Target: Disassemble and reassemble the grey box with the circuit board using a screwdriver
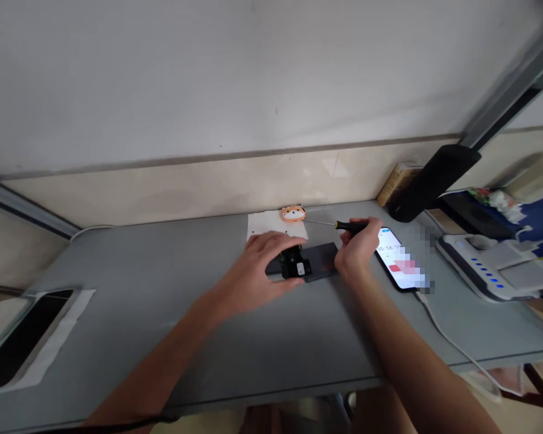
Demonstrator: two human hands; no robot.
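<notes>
My left hand (271, 265) grips a small dark green circuit board (294, 263) with a white label, thumb and fingers on its opposite edges. The board sits at the left end of a flat dark grey case (322, 260) on the desk; whether the two are joined I cannot tell. In my right hand (358, 246) is a screwdriver (350, 226) with a black and yellow handle, its thin shaft pointing left toward an orange animal-face item (294, 213). The heel of that hand is by the case's right end. White paper (265, 223) lies behind the board.
A lit phone (400, 262) lies right of my right hand, its white cable running off the desk's front edge. Farther right is a white power strip (489, 271) with plugs. A black cylinder (434, 181) leans at the back right. A dark-screened tablet (25, 340) lies far left.
</notes>
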